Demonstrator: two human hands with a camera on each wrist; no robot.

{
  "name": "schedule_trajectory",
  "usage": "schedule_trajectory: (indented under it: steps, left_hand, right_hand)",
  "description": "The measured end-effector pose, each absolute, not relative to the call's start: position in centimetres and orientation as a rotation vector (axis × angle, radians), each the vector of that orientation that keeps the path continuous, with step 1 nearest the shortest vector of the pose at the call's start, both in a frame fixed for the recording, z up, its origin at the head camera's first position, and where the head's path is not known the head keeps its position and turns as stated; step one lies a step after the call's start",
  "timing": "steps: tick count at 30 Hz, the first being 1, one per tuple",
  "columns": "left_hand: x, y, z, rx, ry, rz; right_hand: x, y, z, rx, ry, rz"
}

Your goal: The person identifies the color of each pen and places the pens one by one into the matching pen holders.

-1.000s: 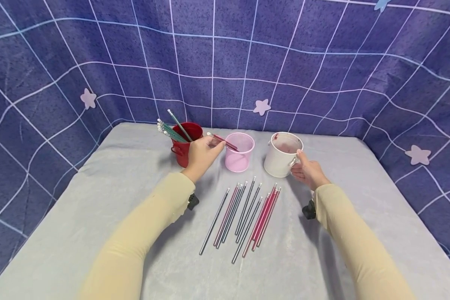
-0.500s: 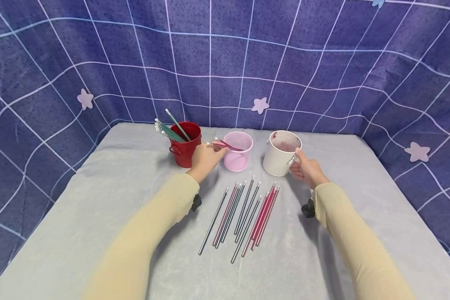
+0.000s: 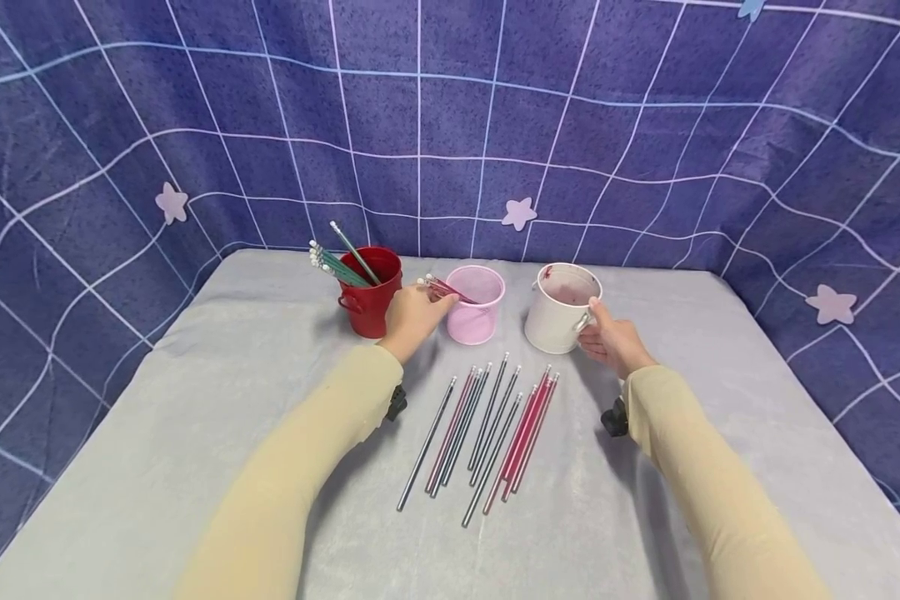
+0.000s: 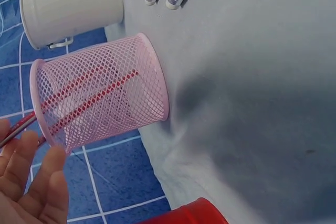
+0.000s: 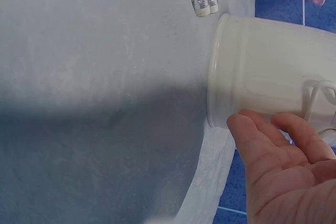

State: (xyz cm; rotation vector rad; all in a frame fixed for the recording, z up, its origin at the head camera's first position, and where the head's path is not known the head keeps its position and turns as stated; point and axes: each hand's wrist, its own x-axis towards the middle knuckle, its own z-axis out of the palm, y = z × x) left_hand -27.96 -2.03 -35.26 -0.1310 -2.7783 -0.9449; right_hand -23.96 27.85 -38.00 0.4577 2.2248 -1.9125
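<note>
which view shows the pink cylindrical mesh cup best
The left wrist view: the pink cylindrical mesh cup is close, nearly whole from rim to base, with red pencils visible through its wall. The head view shows it smaller, with its open top; the right wrist view, only a strip of its side.

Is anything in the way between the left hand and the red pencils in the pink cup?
Nothing visible: the left hand is at the red pencils, whose upper ends lean out past the pink cup.
</note>
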Motion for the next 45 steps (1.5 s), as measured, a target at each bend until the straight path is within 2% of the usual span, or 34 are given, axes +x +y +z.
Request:
schedule_trajectory:
  steps: [10,22,30,45]
  left_hand:
    - [-27.6,-2.5,-35.1,-0.26,-2.901,-1.014]
    - [-26.4,-2.8,-35.6,-0.518,-3.255,-0.757]
    - [-24.3,-2.3,-37.3,-0.727,-3.471,-0.526]
    - [-21.5,-2.3,-38.4,-0.777,-3.53,-0.391]
  right_hand:
    - [-24.0,28.0,-37.9,0.423,2.192,-1.933]
    - [-23.9,28.0,-37.8,0.424,2.193,-1.92]
    - [-23.8,27.8,-37.7,0.433,2.209,-1.918]
    - [-24.1,28.0,-38.2,0.431,2.18,-1.935]
